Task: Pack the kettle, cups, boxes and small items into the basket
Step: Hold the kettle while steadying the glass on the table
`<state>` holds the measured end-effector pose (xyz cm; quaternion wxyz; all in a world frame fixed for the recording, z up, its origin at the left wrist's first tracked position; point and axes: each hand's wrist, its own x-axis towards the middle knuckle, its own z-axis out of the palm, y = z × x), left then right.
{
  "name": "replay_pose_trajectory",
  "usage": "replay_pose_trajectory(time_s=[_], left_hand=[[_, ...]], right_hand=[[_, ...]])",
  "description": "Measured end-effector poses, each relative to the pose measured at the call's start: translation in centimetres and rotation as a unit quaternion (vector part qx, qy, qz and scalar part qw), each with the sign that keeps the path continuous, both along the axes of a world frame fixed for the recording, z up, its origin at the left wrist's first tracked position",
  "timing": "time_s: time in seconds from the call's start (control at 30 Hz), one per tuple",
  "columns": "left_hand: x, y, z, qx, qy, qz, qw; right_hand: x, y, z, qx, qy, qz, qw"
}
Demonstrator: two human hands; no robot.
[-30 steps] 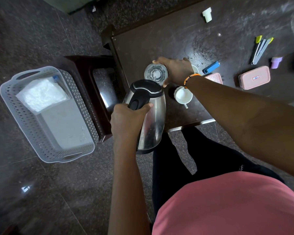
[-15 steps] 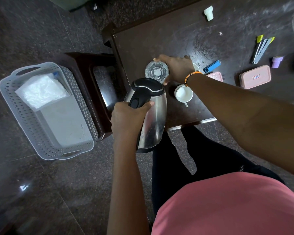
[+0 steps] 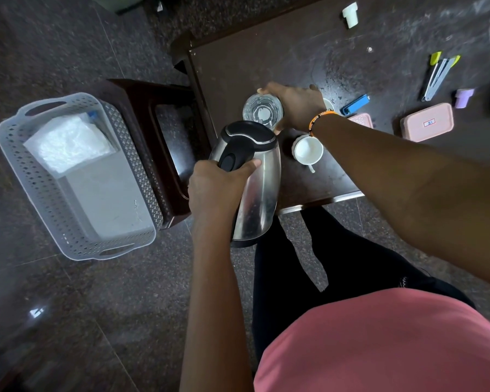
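While kettle hangs, handle in left grip, basket leftward

Dim, sharp centre, wide-angle bending at edges

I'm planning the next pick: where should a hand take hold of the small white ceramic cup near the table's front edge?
Probably grip the small white ceramic cup by its rim and wall from above: it stands upright, mouth open. Its thin handle points toward the table's front edge and looks too small to hook easily.
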<state>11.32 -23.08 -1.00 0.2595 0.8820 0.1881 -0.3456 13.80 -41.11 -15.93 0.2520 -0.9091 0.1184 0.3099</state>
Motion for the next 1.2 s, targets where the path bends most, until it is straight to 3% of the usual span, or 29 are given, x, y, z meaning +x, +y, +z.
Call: replay_pose_trajectory(time_s=[0.63, 0.77, 1.0, 1.2], left_hand=[[-6.2, 6.1, 0.8, -0.103, -0.101, 0.014, 0.989], [-8.0, 8.9, 1.6, -0.136, -0.122, 0.062, 0.981], [-11.1, 14.8, 4.7, -0.193, -0.186, 0.224, 0.937], [-11.3, 20.4, 7.2, -0.198, -0.330, 0.287, 0.877]], right_hand=[[-1.8, 1.0, -0.3, -0.027, 0.000, 0.026, 0.999], [-3.5, 3.1, 1.0, -0.059, -0.084, 0.023, 0.994], [-6.3, 12.0, 5.2, 0.058, -0.182, 0.046, 0.981], [-4.8, 20.6, 8.1, 0.126, -0.214, 0.039, 0.968]])
